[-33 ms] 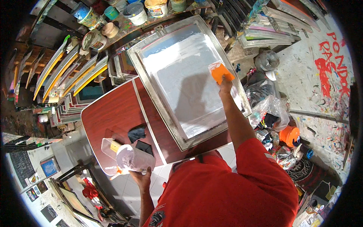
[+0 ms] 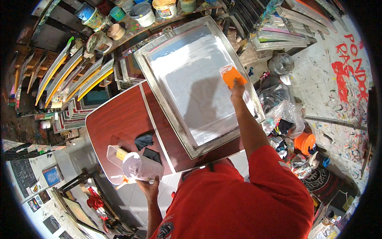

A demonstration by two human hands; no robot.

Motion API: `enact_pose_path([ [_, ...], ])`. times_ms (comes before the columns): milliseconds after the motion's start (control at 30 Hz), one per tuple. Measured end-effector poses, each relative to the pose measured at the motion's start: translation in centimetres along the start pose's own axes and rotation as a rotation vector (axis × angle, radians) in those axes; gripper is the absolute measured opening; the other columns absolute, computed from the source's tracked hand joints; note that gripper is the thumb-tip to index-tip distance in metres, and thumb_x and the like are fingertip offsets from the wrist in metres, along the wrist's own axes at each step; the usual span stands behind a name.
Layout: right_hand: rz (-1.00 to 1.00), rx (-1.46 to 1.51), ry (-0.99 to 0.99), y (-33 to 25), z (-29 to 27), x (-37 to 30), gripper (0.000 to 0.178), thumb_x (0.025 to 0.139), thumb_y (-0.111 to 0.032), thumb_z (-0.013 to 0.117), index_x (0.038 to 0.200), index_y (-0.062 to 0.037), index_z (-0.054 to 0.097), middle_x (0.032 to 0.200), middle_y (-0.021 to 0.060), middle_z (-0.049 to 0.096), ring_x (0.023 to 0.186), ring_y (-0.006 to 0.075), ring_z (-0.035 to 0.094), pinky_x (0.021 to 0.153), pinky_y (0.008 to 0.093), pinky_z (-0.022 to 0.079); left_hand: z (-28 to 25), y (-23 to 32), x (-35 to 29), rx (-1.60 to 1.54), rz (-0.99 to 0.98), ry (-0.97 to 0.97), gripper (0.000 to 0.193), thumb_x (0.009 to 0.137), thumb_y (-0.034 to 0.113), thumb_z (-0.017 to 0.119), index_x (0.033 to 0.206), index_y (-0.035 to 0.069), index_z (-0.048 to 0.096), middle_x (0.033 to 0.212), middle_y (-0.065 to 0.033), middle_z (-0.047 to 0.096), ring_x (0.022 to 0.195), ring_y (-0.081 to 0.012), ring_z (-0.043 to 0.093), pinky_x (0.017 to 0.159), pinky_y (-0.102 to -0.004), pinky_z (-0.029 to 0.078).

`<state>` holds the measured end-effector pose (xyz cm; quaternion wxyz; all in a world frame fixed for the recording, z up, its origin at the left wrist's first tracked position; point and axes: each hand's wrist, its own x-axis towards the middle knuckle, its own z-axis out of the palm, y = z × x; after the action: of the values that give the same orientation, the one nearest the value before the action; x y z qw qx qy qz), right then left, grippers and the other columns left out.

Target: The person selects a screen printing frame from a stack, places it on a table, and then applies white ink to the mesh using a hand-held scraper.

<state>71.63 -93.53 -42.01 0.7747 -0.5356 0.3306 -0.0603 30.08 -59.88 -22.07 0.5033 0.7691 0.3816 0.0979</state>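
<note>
In my right hand (image 2: 237,91) is a flat orange scraper (image 2: 231,77) with white smears on its far edge. It lies over the right side of a screen printing frame (image 2: 164,106). White paste (image 2: 177,55) coats much of the mesh, thickest toward the far end, and a shadow falls across the middle. My left hand (image 2: 149,186) grips the base of a translucent plastic tub (image 2: 140,167), tilted, with whitish residue on its walls. Behind the tub a clear rectangular container (image 2: 114,154) stands on the table, near a crumpled black cloth (image 2: 144,141).
The frame rests on a reddish-brown table (image 2: 113,115) with a pale edge. Paint buckets (image 2: 142,15) line a shelf at the far side. Framed screens (image 2: 59,77) stand racked at the left. Plastic bags (image 2: 283,117) and an orange bucket (image 2: 305,143) crowd the right.
</note>
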Motion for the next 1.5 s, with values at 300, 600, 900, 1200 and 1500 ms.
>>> enact_pose_path([
  [300,-0.015,-0.024,-0.098,-0.2,1.9,1.7,0.026,0.087,-0.022,0.049,0.111,-0.0098,0.049,0.099,0.0032,0.055,0.084,0.0169,0.057,0.058,0.0339,0.048,-0.5,-0.6,-0.2,0.01,-0.007,-0.032,0.09,0.062,-0.003,0.07,0.134,0.002,0.017,0.129,-0.0175,0.033,0.117,-0.0294,0.039,0.098,-0.0415,0.033],
  [600,0.15,0.144,-0.071,1.5,1.5,-0.7,0.03,0.087,-0.023,0.05,0.116,-0.0148,0.047,0.108,0.003,0.053,0.091,0.0208,0.056,0.066,0.0384,0.048,0.1,-1.6,-0.1,-0.054,0.028,-0.025,0.094,0.062,-0.003,0.071,0.137,0.003,0.014,0.127,-0.0165,0.036,0.117,-0.0283,0.039,0.098,-0.04,0.033],
  [900,0.079,-0.011,-0.011,1.3,-2.6,0.2,0.03,0.087,-0.023,0.054,0.115,-0.0119,0.047,0.101,0.0025,0.057,0.087,0.0179,0.057,0.061,0.0351,0.048,0.4,-1.4,0.3,-0.12,0.039,-0.059,0.095,0.064,0.001,0.073,0.138,0.006,0.014,0.129,-0.0155,0.035,0.117,-0.0273,0.039,0.098,-0.0398,0.033],
  [1200,0.04,0.044,-0.043,0.4,0.3,0.9,0.027,0.088,-0.023,0.054,0.112,-0.0131,0.048,0.098,0.0024,0.057,0.079,0.0173,0.058,0.056,0.0322,0.047,0.0,-0.7,0.4,-0.022,0.013,-0.054,0.092,0.062,-0.003,0.07,0.136,0.004,0.015,0.129,-0.0167,0.034,0.117,-0.0284,0.039,0.099,-0.0401,0.032],
  [1500,0.032,0.019,-0.002,-0.4,1.7,2.3,0.019,0.089,-0.02,0.051,0.105,-0.0096,0.051,0.089,0.0035,0.057,0.069,0.0173,0.057,0.05,0.0306,0.045,0.1,-0.1,0.6,-0.014,0.018,-0.072,0.092,0.062,-0.003,0.069,0.136,0.003,0.015,0.13,-0.0177,0.033,0.117,-0.0288,0.039,0.099,-0.0397,0.031],
])
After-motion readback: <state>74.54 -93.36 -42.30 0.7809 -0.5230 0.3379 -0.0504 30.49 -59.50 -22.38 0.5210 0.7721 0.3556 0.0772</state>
